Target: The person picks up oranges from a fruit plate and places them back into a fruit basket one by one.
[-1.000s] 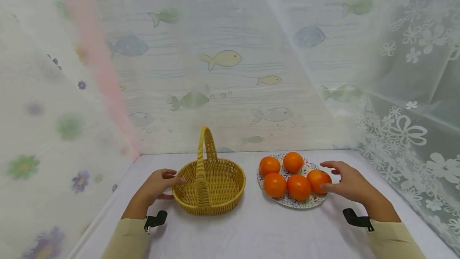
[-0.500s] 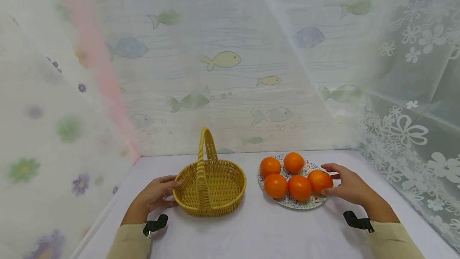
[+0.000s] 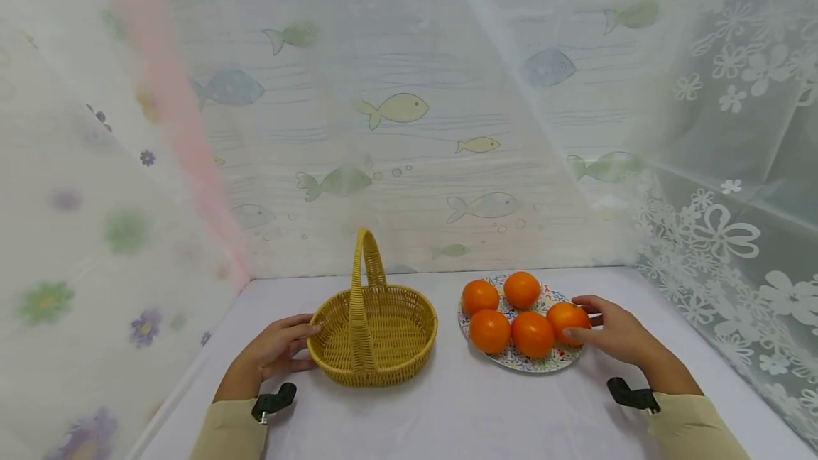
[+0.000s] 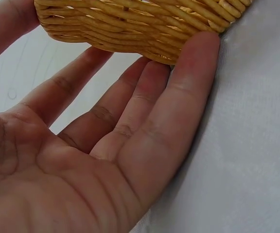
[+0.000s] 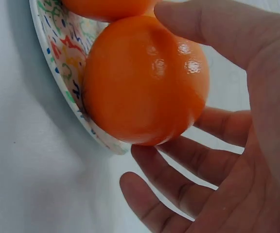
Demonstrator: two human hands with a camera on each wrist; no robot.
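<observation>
My left hand (image 3: 280,348) holds the left side of a yellow wicker basket (image 3: 396,368) with a tall handle. In the left wrist view its fingers (image 4: 154,126) reach the basket's woven wall (image 4: 115,24) from outside, the thumb at the rim. On a patterned round plate (image 3: 511,359) sit several oranges. My right hand (image 3: 616,332) is around the rightmost orange (image 3: 567,321). The right wrist view has the thumb on top of that glossy orange (image 5: 145,82) and some fingertips (image 5: 145,153) against its lower side. The orange still rests on the plate.
White cloth covers the table (image 3: 447,417). Behind it hangs a sheer curtain (image 3: 409,162) printed with fish, and more curtain (image 3: 722,247) closes in the right side. Nearest the held orange is another orange (image 3: 533,334). The basket's inside shows bare weave.
My left fingers have closed in on the basket's side. The right hand has settled around the rightmost orange, its thumb moving over it. Basket and plate stay about where they were.
</observation>
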